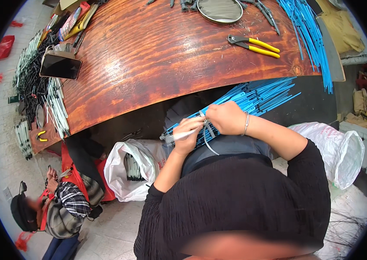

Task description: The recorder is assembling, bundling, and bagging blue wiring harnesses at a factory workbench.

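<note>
A bundle of long, thin blue rods [270, 96] lies across my lap under the table's near edge, with dark fittings among the rods. Around its left part runs a narrow white strap [210, 131], a cable tie by its look, and a loose end curves down over my lap. My left hand [187, 133] is closed on the strap over the bundle, a whitish strip showing along its fingers. Close beside it, my right hand [226, 118] is curled tight where the strap meets the rods. Its fingertips are partly hidden.
Yellow-handled pliers [255, 46], a round mirror-like disc [220, 10] and more blue rods [311, 37] lie on the wooden table [148, 56]. A phone [60, 65] stands at left near white and black rods. White sacks [120, 173] flank me. Another person [64, 212] sits at lower left.
</note>
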